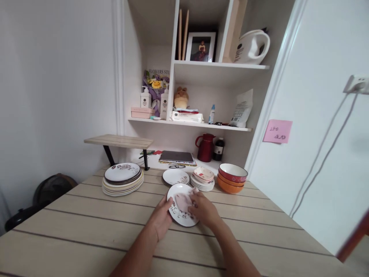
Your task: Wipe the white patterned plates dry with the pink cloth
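The left hand (160, 220) grips a dark-rimmed floral plate (181, 217) above the tabletop (109, 227), nearer its far edge; the right hand's (205, 209) fingers pinch a pale pink cloth (182, 202). Best wipe evenly out to the rim, bracing opposite.

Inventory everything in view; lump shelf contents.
Held plate: 1, white, front
Cloth: 1, pink, on plate
Plate stack: 1, mostly white, left
Rear plates: count unclear, white, centre
Dish stack: 1, mostly white, centre
Bowl stack: 1, red and orange, right
Table: 1, beige, front
Stand: 1, beige, left
Shelving: 1, white, rear
Shelf contents: many, mixed, shelving
Note: 1, pink, wall
Socket: 1, white, wall
Cable: unclear, grey, wall
Dark shape: 1, black, left
Left hand: 1, bare, holding plate
Right hand: 1, bare, on cloth
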Demonstrator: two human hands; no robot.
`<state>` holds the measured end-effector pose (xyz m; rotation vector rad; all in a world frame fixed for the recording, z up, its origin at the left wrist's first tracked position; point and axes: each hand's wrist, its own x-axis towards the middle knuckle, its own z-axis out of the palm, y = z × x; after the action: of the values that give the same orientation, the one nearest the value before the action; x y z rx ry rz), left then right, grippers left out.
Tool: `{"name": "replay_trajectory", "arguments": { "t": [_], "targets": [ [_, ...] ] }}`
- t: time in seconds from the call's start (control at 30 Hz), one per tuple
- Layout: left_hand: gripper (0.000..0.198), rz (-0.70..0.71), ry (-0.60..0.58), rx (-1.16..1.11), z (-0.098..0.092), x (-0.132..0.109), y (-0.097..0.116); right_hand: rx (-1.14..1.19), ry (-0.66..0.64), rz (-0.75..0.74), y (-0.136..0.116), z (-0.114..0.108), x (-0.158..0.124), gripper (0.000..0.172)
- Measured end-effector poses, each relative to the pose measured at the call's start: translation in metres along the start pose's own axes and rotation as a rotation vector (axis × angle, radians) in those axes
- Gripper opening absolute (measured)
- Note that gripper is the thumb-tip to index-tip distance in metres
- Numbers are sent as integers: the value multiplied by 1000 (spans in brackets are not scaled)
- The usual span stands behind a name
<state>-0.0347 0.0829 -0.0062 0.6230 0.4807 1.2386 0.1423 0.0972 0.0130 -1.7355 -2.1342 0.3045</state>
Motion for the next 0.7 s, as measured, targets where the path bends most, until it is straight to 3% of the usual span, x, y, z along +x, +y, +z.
{"name": "replay_trajectory", "arguments": {
  "t": [0.17,0.33,0.43,0.53,0.7],
  "targets": [
    [57,-6,5,3,-1,2,1,10,173,51,-1,11,4,14],
    [52,1,-5,9,0,4,3,109,180,-16,7,16,5,12],
    [59,-14,-40,-9,2,3,3,105,214,-41,-2,19,5,13],
    [60,-29,-85,-30,3,2,3,70,175,-190,-18,20,5,17],
    [51,-58,-89,-42,1,3,2,98,-1,-419,-32,15,-1,23]
  ]
}}
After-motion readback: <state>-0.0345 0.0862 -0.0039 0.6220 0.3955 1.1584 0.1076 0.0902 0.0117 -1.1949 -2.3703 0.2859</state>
